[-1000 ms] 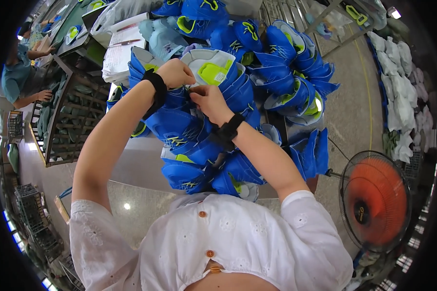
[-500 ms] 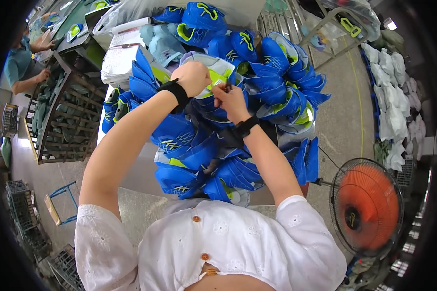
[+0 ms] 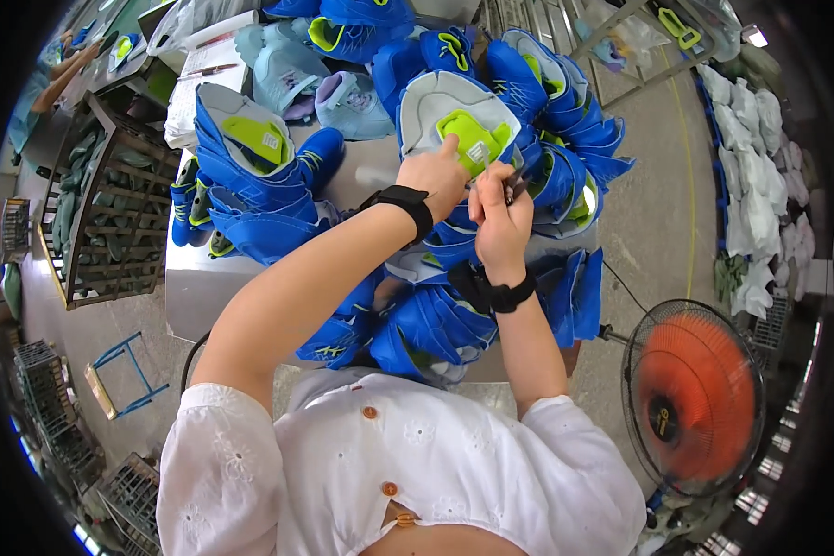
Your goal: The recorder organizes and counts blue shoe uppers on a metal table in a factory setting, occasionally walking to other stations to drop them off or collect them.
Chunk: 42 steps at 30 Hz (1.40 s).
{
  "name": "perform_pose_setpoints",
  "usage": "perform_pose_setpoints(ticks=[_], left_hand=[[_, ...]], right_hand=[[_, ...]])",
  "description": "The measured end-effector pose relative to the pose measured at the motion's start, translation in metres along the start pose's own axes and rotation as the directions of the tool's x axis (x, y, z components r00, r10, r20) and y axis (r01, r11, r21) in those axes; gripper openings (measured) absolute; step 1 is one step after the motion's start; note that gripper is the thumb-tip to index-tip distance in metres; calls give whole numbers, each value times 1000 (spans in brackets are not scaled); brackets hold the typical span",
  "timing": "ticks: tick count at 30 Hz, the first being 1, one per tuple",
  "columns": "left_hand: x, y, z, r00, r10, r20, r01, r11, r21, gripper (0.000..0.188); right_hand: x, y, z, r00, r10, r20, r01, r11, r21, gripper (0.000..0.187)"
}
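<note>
A blue shoe upper with a pale grey lining point(image 3: 423, 104) and a lime tongue stands opened out near the middle of the table. My left hand point(image 3: 433, 185) is closed on its near edge, one finger lying against the tongue by a small white label. Close on the right, my right hand point(image 3: 502, 222) is closed round a small dark tool point(image 3: 517, 185) with a thin metal tip, which reaches toward that label. Its exact kind is hard to make out. More blue uppers point(image 3: 435, 324) lie below both hands, partly covered by my forearms.
A blue upper pile point(image 3: 250, 199) sits at the table's left. Light-blue uppers point(image 3: 278, 69) lie behind, beside papers point(image 3: 208, 79) with a pen. Blue uppers point(image 3: 561, 176) crowd the right. An orange fan point(image 3: 700, 394) stands right; a slatted crate point(image 3: 111, 213) stands left.
Both hands have moved right. The left hand now holds a lime-tongued upper there, and a similar upper shows on the left pile. The right hand keeps the small dark tool.
</note>
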<state>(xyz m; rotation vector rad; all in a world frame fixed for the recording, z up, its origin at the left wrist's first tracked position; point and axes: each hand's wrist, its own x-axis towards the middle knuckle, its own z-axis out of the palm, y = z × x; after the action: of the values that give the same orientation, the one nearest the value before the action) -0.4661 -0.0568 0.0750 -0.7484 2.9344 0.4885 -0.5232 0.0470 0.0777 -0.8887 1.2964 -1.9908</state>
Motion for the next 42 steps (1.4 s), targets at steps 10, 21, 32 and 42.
perform_pose_setpoints(ticks=[10, 21, 32, 42], left_hand=[[-8, -19, 13, 994, -29, 103, 27, 999, 20, 22], [-29, -30, 17, 974, -139, -180, 142, 990, 7, 28], [-310, -79, 63, 832, -439, -339, 228, 828, -512, 68], [-305, -133, 138, 785, -528, -323, 43, 568, -822, 34]], right_hand=[[6, -68, -2, 972, -228, -59, 227, 839, 495, 25], [27, -41, -113, 873, 221, -435, 223, 611, 759, 14], [-183, -9, 47, 836, 548, -5, -538, 818, -204, 32], [-249, 84, 92, 889, 458, -14, -87, 138, -987, 53]])
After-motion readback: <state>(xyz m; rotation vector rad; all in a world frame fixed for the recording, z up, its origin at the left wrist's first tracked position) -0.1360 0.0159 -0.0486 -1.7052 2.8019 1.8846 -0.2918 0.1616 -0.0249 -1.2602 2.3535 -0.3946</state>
